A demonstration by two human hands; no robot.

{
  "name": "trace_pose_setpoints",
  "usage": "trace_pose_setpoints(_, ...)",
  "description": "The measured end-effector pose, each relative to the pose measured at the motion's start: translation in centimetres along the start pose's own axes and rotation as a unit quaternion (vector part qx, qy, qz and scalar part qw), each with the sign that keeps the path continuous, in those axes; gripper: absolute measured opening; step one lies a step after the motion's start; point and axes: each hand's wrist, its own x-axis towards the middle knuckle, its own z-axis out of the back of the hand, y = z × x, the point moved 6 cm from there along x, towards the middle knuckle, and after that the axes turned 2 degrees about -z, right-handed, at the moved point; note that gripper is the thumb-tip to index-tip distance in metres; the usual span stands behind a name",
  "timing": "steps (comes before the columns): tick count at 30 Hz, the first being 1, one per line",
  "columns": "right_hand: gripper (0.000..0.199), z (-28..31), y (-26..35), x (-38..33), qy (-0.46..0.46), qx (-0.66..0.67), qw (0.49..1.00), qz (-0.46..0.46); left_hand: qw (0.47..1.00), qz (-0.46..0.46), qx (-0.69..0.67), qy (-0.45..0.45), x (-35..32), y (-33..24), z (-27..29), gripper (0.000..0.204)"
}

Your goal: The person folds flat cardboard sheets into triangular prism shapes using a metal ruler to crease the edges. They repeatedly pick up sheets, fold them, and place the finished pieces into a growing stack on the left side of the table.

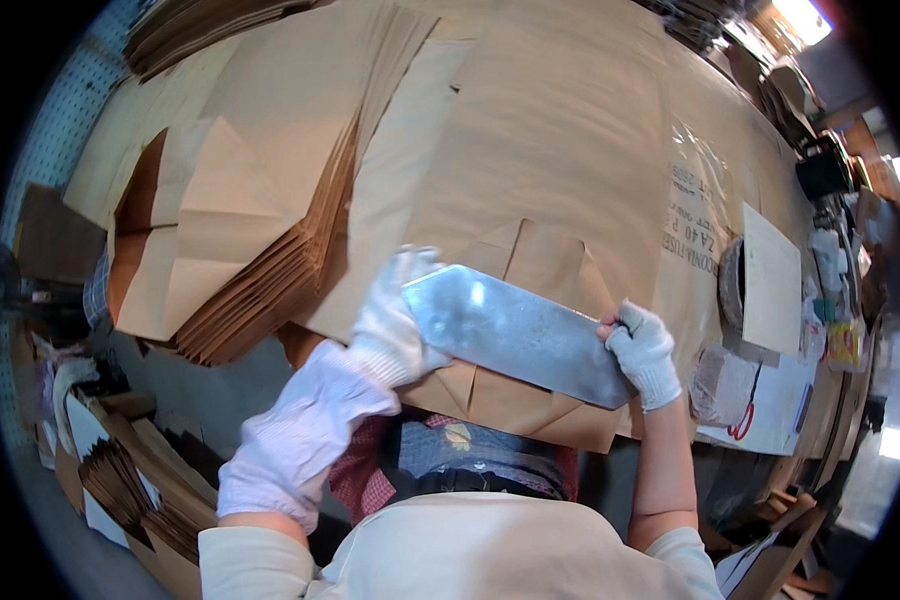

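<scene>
A flat metal plate [520, 335] with angled corners is held slantwise over a brown paper bag [540, 412] at the table's near edge. The bag's folded flaps show above and below the plate. My left hand [390, 305], in a white glove with a pale sleeve cover, is closed about the plate's left end, its fingers partly hidden by the metal. At the other end, my right hand [642, 345], in a white glove with bare fingertips, grips the plate's edge between thumb and fingers.
A thick stack of brown paper bags [240, 290] fans out at the left, its lower edge overhanging the table. Brown sheets [560, 120] cover the middle. At the right lie a white board [770, 280], red-handled scissors [742, 425] and a tape roll [732, 280]. Cartons [155, 450] stand lower left.
</scene>
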Motion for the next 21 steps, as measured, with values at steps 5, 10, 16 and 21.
trace_pose_setpoints(5, 0.014, -1.3, 1.8, 0.7, -0.055, -0.081, 0.988, 0.117, 0.991, 0.089, 0.066, -0.072, -6.1, 1.5, 3.6, 0.070)
trace_pose_setpoints(10, 0.015, -2.0, 1.9, 1.8, -0.025, -0.068, 0.992, 0.103, 0.986, -0.096, -0.110, -0.080, -5.2, -3.7, 1.7, 0.064)
trace_pose_setpoints(16, 0.016, -2.6, 2.8, 2.4, -0.018, -0.108, 0.986, 0.123, 0.990, -0.073, -0.097, -0.079, -5.6, -3.4, 2.1, 0.062)
trace_pose_setpoints(21, 0.022, -2.1, 3.1, 1.6, -0.048, -0.135, 0.976, 0.167, 0.992, -0.065, -0.109, -0.015, -4.5, -4.0, 2.6, 0.064)
